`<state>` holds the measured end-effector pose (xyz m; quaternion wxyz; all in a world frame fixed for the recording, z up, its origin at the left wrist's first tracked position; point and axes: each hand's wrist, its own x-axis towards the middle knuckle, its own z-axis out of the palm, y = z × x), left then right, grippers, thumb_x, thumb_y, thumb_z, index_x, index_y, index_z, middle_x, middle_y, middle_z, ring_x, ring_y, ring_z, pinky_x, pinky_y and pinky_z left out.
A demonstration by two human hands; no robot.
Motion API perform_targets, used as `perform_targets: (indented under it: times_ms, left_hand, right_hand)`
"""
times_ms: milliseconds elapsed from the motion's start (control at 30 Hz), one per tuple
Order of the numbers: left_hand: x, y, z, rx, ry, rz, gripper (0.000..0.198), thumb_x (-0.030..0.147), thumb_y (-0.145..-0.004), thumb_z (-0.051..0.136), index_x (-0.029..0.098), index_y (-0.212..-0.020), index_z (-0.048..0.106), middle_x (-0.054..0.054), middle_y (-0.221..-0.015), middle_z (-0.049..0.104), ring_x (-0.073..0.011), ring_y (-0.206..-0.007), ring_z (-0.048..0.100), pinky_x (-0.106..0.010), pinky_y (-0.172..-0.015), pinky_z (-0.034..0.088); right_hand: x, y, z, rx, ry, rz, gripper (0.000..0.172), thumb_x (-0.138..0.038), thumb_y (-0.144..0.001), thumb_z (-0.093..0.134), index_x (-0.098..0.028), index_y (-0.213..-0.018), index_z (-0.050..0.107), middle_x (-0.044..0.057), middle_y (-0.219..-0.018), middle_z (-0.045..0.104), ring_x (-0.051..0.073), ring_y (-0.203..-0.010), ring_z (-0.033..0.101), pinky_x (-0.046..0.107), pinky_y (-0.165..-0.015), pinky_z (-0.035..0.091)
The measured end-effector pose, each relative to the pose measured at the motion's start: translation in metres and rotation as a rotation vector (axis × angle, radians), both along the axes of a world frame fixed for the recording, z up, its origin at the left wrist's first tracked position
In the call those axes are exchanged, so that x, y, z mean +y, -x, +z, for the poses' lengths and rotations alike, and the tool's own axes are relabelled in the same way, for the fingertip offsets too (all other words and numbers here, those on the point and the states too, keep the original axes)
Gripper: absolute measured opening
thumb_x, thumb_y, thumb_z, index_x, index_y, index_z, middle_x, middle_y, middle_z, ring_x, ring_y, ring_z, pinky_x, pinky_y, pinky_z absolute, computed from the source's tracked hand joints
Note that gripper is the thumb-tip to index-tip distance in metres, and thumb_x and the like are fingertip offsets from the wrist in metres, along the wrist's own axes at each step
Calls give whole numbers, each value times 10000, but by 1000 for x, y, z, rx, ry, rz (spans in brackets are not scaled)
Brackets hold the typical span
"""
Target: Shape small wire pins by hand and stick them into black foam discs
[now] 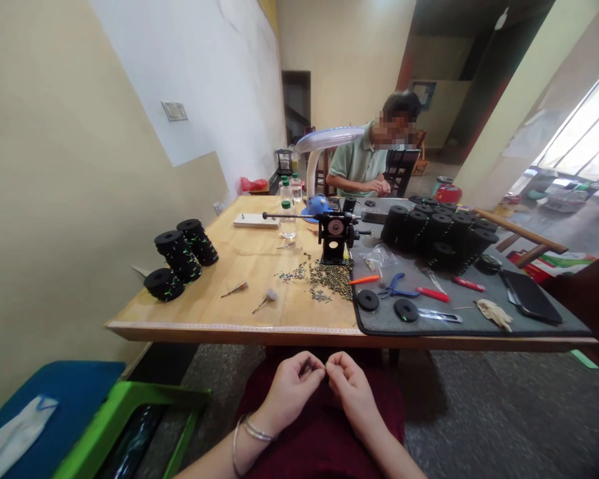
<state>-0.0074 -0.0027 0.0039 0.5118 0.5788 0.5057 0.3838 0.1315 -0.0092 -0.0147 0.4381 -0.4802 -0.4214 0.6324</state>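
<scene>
Left hand, right hand pinched closed, nearly touching above lap, near surface; held piece (between fingertips, presumably) too tiny to tell. Steady wrists, light pinch advisable.

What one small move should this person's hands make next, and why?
Probably a slight fingertip adjustment rather than a reach to the table: the left hand and right hand are both pinched, tips close together above the maroon clothing. Anything between them is too small to make out.
</scene>
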Motion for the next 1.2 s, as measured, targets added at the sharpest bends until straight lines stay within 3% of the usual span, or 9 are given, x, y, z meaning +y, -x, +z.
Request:
perform_targets:
  times_ms: [167,267,500,700,933,1033,1200]
  left_hand:
    - [1,5,4,-87,-44,32,141,285,-779,547,145,-768,562,-25,-743,561,-147,-735,512,-235,-698,408]
    - [1,5,3,-97,-28,63,140,291,-776,547,152,-779,559,-16,-733,553,-145,-715,512,-233,-683,416]
    - [3,7,0,-81,-72,118,148,301,-769,548,155,-773,573,-12,-718,560,-134,-669,502,-218,-628,405]
    - [10,17,-5,-129,-16,232,222,370,-731,581,152,-775,578,13,-633,513,-103,-553,441,-195,-512,345]
    - [6,14,-4,-94,183,33,216,274,-657,643,125,-814,640,72,-514,340,-71,-492,310,-189,-482,262]
    - [6,8,0,-130,193,-39,282,319,-674,661,111,-864,657,42,-570,429,-81,-552,365,-194,-528,303]
    - [11,2,3,-120,193,-30,286,393,-687,665,112,-694,614,4,-610,522,-85,-556,398,-190,-514,318]
  right_hand:
    - [-1,-1,3,-224,-110,119,209,-319,-742,546,-127,-681,488,-42,-561,375,45,-520,293,169,-491,233]
    - [-3,-1,5,-273,-152,100,150,-236,-721,503,-135,-621,454,-45,-537,370,45,-515,306,166,-493,244]
    - [-5,-2,1,-143,-83,80,85,-200,-665,458,-162,-604,412,-70,-434,387,31,-391,311,152,-408,224]
    - [-4,-8,-2,126,84,10,97,-241,-653,473,-170,-637,410,-99,-366,342,12,-319,206,134,-344,133]
    - [-4,-7,8,172,184,11,278,-374,-688,602,-156,-720,432,-70,-467,480,12,-342,342,108,-338,199]
    - [-4,-6,7,131,160,42,320,-411,-691,613,-150,-708,430,-63,-461,488,9,-342,350,107,-340,196]
    - [-4,-7,5,72,117,78,414,-499,-681,638,-138,-700,436,-53,-455,497,7,-344,359,104,-340,213]
